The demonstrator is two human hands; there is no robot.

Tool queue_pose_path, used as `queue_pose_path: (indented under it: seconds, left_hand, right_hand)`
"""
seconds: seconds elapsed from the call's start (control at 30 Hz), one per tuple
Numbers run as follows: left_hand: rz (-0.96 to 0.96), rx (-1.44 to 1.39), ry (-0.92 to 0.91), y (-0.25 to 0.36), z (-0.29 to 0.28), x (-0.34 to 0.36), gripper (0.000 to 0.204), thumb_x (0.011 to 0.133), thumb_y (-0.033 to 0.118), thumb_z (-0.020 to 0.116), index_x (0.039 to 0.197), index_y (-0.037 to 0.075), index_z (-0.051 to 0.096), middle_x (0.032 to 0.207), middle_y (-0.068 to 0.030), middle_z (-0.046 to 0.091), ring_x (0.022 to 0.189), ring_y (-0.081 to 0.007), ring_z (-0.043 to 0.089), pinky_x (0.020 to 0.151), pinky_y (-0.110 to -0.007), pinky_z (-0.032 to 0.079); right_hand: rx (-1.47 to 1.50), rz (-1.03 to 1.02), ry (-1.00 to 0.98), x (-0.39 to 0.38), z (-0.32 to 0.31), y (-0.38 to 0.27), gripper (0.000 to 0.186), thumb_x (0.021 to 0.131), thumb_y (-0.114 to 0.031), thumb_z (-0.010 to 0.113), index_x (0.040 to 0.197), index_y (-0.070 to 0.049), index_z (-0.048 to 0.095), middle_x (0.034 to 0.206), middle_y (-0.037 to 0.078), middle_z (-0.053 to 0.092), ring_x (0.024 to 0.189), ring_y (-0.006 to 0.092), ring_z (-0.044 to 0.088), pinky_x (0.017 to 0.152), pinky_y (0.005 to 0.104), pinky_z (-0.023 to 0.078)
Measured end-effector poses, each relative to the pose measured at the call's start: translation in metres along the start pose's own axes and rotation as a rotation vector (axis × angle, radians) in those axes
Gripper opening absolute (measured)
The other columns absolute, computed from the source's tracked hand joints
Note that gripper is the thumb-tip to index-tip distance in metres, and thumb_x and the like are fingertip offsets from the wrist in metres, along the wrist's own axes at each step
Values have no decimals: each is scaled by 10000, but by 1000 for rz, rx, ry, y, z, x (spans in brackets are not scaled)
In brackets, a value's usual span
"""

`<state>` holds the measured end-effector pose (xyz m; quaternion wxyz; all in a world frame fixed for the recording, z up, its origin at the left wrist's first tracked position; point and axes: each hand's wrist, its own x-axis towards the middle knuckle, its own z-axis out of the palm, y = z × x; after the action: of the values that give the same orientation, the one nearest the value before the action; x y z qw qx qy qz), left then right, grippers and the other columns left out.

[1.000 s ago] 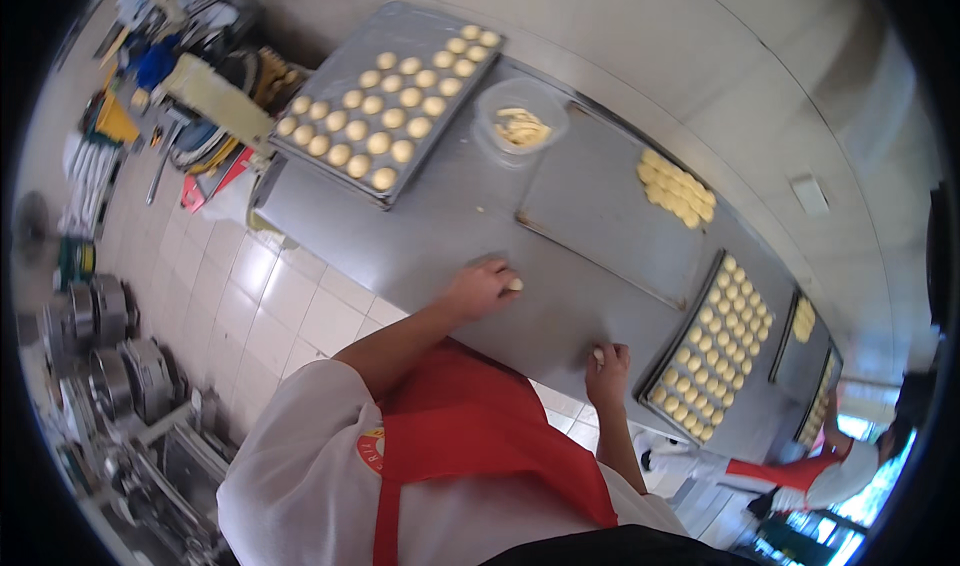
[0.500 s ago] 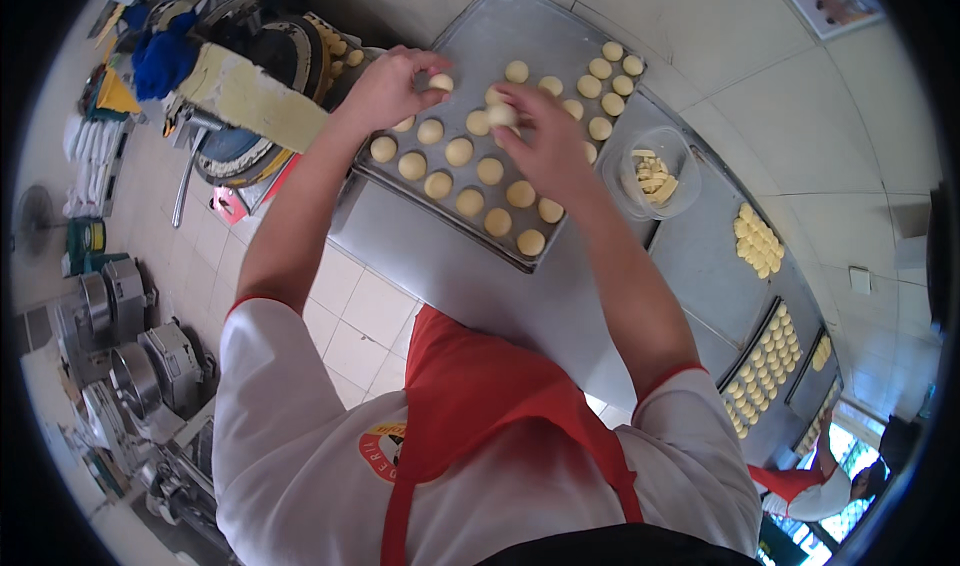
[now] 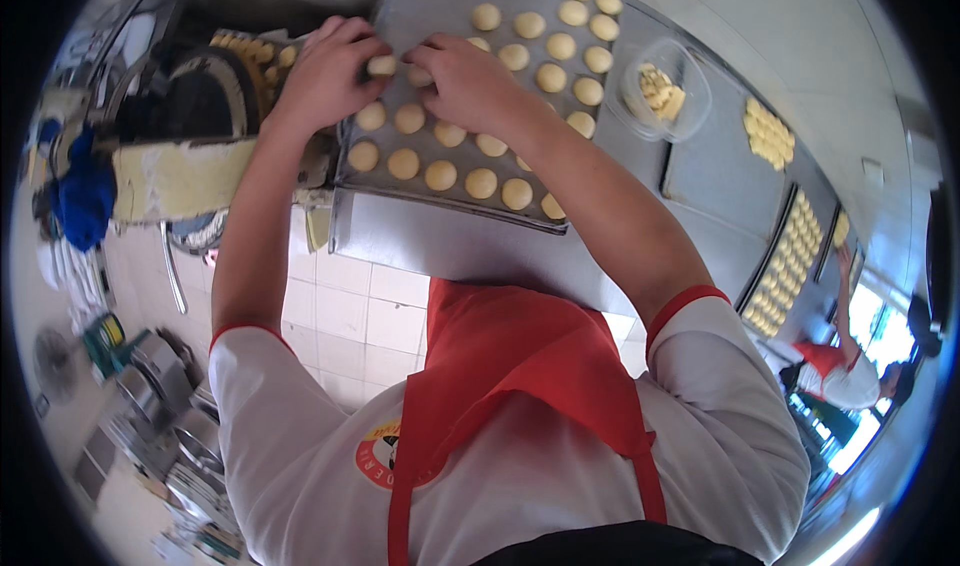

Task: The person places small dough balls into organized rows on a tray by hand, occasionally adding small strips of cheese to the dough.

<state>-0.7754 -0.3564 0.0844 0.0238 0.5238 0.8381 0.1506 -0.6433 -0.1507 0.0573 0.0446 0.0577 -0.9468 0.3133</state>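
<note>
My left hand (image 3: 328,78) is closed at the tray's left side, its thumb and fingers gripping a pale round dough ball (image 3: 382,66). Close beside it, my right hand (image 3: 468,84) reaches over the metal tray (image 3: 425,1). Its curled fingertips are on another dough ball (image 3: 419,77), partly covered by the fingers; whether that ball rests on the tray I cannot tell. Rows of similar dough balls (image 3: 440,175) lie spaced out below and to the right of my hands. My right forearm hides part of the nearest row.
A clear plastic tub (image 3: 685,58) with cut yellow pieces (image 3: 660,93) stands right of the tray. Farther right lie clustered dough pieces (image 3: 768,136) and a tray of dough balls (image 3: 790,261). A co-worker (image 3: 845,376) stands at the far right. Machinery with a yellowish panel (image 3: 180,181) borders the left.
My right hand, with a dough ball at its fingers, has moved left across the tray to beside my left hand. The view has turned, shifting the whole scene.
</note>
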Motion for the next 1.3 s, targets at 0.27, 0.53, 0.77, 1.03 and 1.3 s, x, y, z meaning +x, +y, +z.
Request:
queue_pose_path:
  seconds: [0.27,0.53,0.77,1.03,1.3]
  left_hand:
    - [-49,-109,385,111,-13,25,484,844,90,868,1316,102,761,1414,-109,672,1265,-341,616,1115,-461,465]
    - [289,-719,166,399,124,180,336,887,114,828,1216,84,769,1313,-116,679,1231,-330,646,1047,-439,528]
    - [137,-523,55,510,316,356,308,922,94,752,1228,65,731,1302,-173,665,1237,-391,650,1055,-462,548]
    - [65,-533,250,542,286,347,260,848,-32,699,1100,33,696,1094,-170,650,981,-386,685,814,-427,590]
    - [-36,-236,-208,509,290,-36,270,783,57,672,1048,111,663,1135,-162,571,1139,-421,545,1010,-562,419]
  right_hand:
    - [-43,420,643,-222,-141,129,302,924,-153,775,1206,-49,760,1304,161,696,1191,359,688,1005,467,576]
    - [-465,1050,760,-484,-240,385,460,918,-113,737,1376,-141,709,1361,214,639,1125,393,715,952,463,608]
    - [-319,882,800,-478,-333,448,314,889,-25,658,1192,-90,707,1148,167,690,1064,403,687,900,476,582]
    - [-106,693,865,-645,-333,276,235,830,72,621,1040,-35,626,1056,137,606,902,287,626,768,353,529]
    - [-70,598,338,-740,-130,217,351,721,-143,798,1053,-95,694,1194,188,571,1163,420,572,989,533,500]
